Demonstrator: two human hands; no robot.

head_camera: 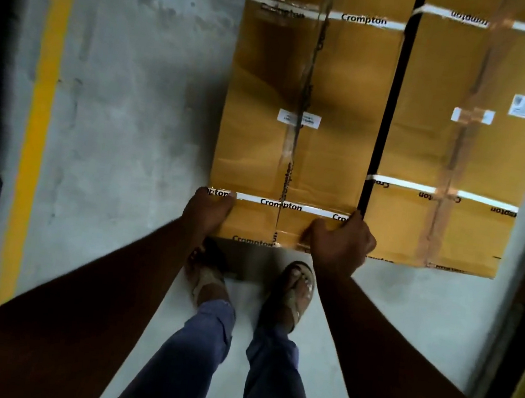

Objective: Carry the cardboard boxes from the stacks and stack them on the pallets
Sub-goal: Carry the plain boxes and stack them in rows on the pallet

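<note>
Head view shows the left hand [212,211] and right hand [340,240] each gripping a near corner of the cardboard box [299,121], its long axis running straight away from the person, close alongside the neighbouring box [464,140].

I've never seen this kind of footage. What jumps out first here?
Two long brown cardboard boxes lie side by side, the left box and the right box. The left hand and right hand grip the left box's near corners. A yellow floor line runs down the left.
</note>
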